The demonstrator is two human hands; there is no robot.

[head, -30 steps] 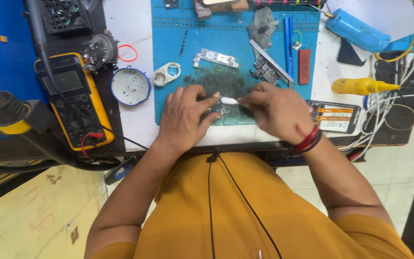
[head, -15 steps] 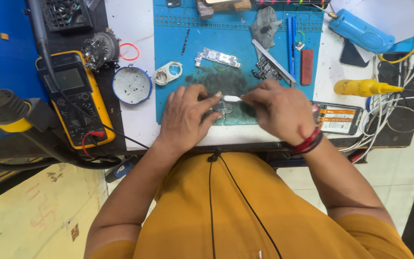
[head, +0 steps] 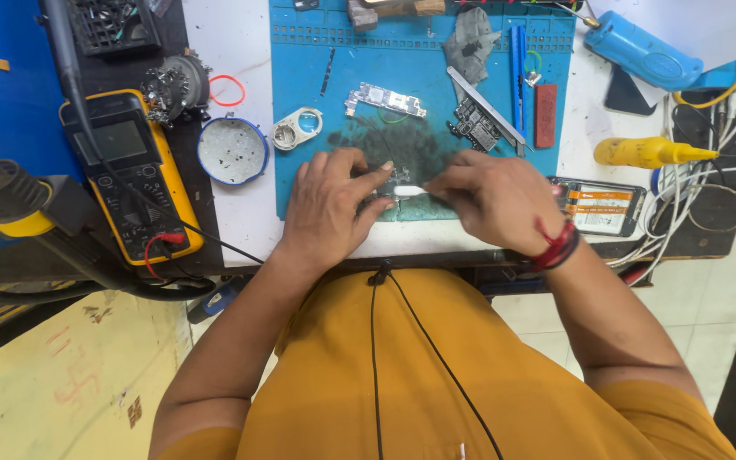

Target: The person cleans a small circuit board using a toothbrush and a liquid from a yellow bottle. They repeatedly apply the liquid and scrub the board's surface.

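Now we are pinching a small white tool [head: 409,191] in our right hand [head: 491,200], pointing toward nine o'clock at the small part [head: 382,194] our left hand [head: 330,204] fingers are pressing down.

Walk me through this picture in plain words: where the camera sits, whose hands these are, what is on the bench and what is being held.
There is no machine here. The camera is worn on a person's head and looks down past an orange shirt at their two bare hands. The left hand presses on a small metal part on a blue work mat. The right hand pinches a thin white tool, its tip at that part. On the mat lie a small circuit board and a grey cloth. To the left are a yellow multimeter and a round dish; to the right, a yellow bottle.
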